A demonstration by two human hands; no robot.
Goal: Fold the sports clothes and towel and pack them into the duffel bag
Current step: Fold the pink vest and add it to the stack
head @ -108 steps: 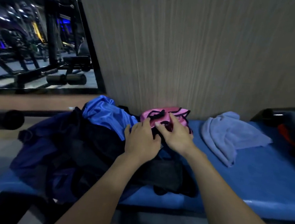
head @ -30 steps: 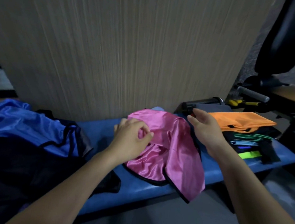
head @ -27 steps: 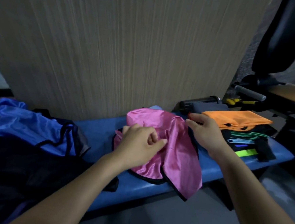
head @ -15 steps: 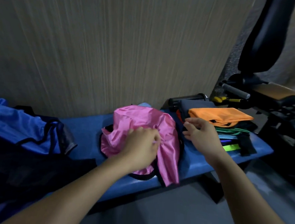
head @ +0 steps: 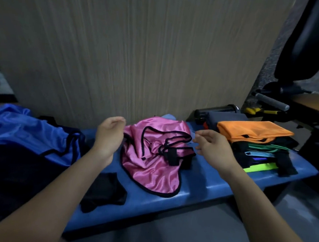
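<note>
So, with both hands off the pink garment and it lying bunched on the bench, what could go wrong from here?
1. The pink garment is crumpled with its hem at the front edge of the blue bench; being shiny, it may slide off.
2. The right hand hovers near the folded stack topped by the orange garment; a careless reach could knock it.
3. Neither it nor the left hand grips anything, so folding must restart.

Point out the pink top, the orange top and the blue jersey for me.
pink top (head: 152, 170): head view, on its shiny lower panel.
orange top (head: 249, 129): head view, on the flat upper face of the fold.
blue jersey (head: 24, 129): head view, on the crumpled front at the left.
</note>
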